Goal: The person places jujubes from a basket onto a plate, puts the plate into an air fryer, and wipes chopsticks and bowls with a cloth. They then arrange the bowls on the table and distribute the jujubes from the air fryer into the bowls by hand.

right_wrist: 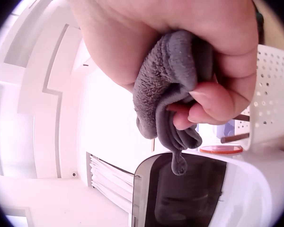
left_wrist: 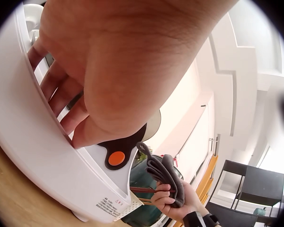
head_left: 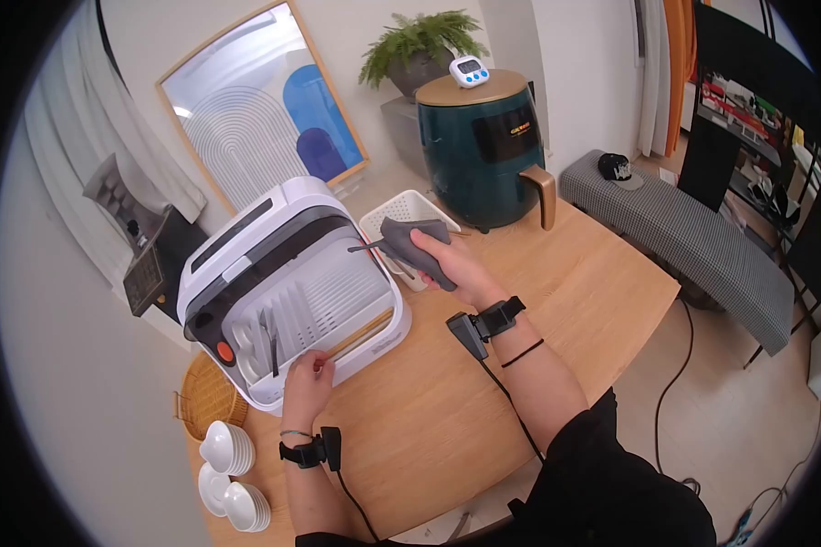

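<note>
My right hand (head_left: 456, 264) grips a bunched dark grey cloth (right_wrist: 156, 85), its small loop hanging from one end. It is raised between the white box and a perforated basket (right_wrist: 274, 94). A reddish-brown piece shows between the cloth and fingertips; I cannot tell whether it is a held stick. My left hand (head_left: 310, 378) reaches over the front rim of the white lidded dish box (head_left: 383, 345), thumb and index tips close together, the other fingertips hidden behind the wall. Light brown sticks (head_left: 360, 333) lie along the box's front edge beside this hand. Dark utensils (head_left: 272, 339) stand inside.
Stacked white bowls (head_left: 228, 447) and a wicker tray (head_left: 212, 397) are at the left end of the wooden table (head_left: 429, 410). A green air fryer (head_left: 474, 155) carrying a white timer (head_left: 469, 71) stands behind the basket. Cables run from both wrist cameras.
</note>
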`<move>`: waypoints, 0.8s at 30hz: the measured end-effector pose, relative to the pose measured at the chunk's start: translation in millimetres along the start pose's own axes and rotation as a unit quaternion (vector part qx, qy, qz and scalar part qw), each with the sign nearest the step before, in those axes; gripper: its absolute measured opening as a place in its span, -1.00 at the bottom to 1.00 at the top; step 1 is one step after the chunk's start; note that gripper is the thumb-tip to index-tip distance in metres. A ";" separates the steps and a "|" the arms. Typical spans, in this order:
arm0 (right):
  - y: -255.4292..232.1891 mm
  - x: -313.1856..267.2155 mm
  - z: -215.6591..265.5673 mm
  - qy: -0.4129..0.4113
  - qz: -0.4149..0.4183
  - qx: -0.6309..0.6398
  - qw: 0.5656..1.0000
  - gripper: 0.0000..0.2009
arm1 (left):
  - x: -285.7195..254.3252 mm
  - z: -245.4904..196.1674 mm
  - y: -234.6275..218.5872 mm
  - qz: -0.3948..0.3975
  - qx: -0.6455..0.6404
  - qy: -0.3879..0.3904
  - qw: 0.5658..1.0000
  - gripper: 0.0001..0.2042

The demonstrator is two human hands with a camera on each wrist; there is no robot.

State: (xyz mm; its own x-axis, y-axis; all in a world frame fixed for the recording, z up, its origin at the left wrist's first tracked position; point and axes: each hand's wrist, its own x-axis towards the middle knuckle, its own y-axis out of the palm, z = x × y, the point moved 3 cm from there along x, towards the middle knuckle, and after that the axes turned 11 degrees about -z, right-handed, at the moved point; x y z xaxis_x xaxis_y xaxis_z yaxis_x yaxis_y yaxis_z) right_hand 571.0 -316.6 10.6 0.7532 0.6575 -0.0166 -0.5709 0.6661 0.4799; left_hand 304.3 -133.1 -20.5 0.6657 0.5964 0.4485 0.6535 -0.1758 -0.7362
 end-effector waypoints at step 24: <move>9.0 16.8 -44.2 0.030 -0.001 0.109 0.994 -0.61 | -1.8 3.1 -5.1 0.019 0.012 -0.038 0.999 -0.72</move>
State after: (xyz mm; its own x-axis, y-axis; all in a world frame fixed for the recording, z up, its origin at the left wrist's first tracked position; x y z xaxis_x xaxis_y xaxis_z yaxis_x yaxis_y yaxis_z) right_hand 564.1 -284.0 -24.1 0.7292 0.6810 -0.0665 -0.4807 0.5791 0.6585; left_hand 298.6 -130.9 -19.1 0.6591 0.6482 0.3813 0.6192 -0.1798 -0.7644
